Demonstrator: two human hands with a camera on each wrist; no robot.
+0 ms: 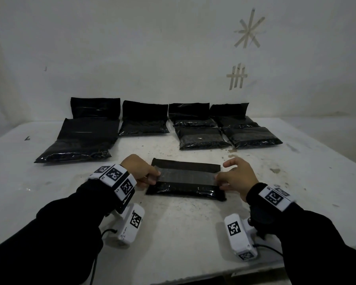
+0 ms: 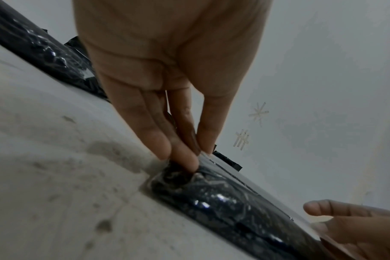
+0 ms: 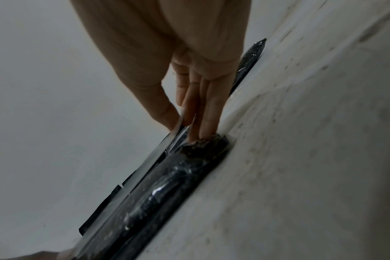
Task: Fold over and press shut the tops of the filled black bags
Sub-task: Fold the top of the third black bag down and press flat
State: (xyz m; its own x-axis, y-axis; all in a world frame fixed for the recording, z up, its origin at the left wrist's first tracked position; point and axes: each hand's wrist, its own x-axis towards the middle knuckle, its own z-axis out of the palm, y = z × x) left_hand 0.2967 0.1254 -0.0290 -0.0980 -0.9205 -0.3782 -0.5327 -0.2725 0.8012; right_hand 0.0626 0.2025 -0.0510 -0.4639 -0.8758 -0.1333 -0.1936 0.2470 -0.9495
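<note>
So there's one filled black bag point(image 1: 185, 189) lying flat on the white table point(image 1: 173, 227), and I'll place everything else off that bag. Its top flap point(image 1: 186, 175) is lifted and coming over the filled part. The left hand point(image 1: 139, 171) is at the bag's left end, thumb and fingers pinching the flap's edge; in the left wrist view the fingertips point(image 2: 187, 163) dig down into the bag's end too. The right hand point(image 1: 237, 177) mirrors it at the bag's right end, pinching the flap's other corner, with its index finger sticking out loose. In the right wrist view its fingers point(image 3: 208, 123) press onto the end of the bag.

Beyond the bag, near the wall point(image 1: 132, 48), sits a row of other black bags point(image 1: 144, 120), some with tops standing up against the wall. Two of them point(image 1: 201, 137) to the far right of the bag look already folded. Up on the wall past the bag's right end are tape marks point(image 1: 249, 29).
</note>
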